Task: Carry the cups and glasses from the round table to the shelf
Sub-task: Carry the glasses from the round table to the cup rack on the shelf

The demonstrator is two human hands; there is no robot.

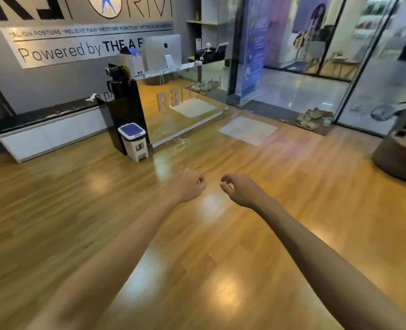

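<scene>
Two bare forearms are seen stretched forward over a wooden floor (221, 234), side by side and close together. Left hand (187, 185): fingers curled in loosely, nothing held. Right hand (238, 189): fingers and thumb hooked in a loose curve, a small gap kept between them, nothing held. The two hands are held near each other, not touching.

No cups, glasses, round table or shelf for them can be made out in the view, so the place of the task's things cannot be told.

Ahead, a reception table (182, 110) with a mirrored front is noted; a silver computer monitor (163, 52) is stood on it. Just beside the table's left corner a small white pedal bin (134, 141) with a blue lid is placed on the floor. A tangle of pale cord (178, 141) is laid on the floor near the bin. A low white cabinet (49, 134) with a dark top is set along the grey wall to the left. Sandals (312, 119) are left on a dark mat by the glass doors at right. A dark beanbag (399, 153) is seen at the far right edge.
</scene>
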